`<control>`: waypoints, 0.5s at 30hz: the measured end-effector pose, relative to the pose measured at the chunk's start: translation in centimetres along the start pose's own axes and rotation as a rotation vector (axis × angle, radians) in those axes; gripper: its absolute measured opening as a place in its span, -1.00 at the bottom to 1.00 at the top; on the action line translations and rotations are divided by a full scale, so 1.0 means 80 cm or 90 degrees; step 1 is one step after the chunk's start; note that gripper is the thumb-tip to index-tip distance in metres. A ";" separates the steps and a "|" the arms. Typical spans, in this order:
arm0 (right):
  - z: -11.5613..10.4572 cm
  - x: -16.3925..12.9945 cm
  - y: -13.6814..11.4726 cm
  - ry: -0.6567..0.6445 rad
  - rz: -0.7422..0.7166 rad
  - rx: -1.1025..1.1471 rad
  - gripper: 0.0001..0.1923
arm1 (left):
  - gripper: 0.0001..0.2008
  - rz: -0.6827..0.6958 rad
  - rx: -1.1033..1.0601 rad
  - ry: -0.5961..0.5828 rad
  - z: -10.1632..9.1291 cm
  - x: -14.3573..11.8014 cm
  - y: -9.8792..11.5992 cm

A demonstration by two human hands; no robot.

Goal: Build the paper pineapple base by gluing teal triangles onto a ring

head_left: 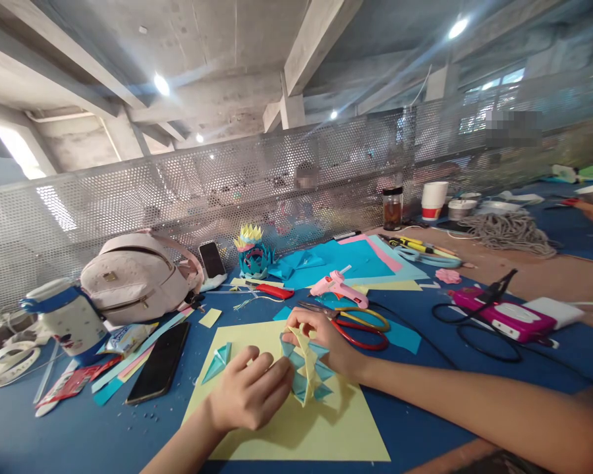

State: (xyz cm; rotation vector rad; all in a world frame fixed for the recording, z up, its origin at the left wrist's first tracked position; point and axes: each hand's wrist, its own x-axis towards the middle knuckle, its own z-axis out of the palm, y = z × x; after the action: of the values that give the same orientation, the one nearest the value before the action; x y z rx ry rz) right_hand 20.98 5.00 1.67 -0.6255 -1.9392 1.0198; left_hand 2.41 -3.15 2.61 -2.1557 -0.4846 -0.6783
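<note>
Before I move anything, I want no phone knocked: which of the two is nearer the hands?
The dark phone lying flat just left of the yellow sheet; the other phone stands propped upright beside the pale backpack, farther back.

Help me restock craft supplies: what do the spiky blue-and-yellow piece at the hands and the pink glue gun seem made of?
Spiky piece: probably matte paper, judging by its crisp folded points. Pink glue gun: apparently smooth plastic, given its moulded-looking body.
</note>
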 end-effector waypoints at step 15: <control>-0.001 -0.001 0.004 -0.067 0.085 0.194 -0.61 | -0.81 -0.023 0.008 0.007 0.001 0.001 -0.003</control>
State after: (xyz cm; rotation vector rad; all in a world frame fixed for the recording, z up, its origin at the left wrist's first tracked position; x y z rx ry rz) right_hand 21.09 5.16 1.39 -0.5409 -1.7977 1.4244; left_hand 2.38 -2.95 2.74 -2.1346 -0.5215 -0.7045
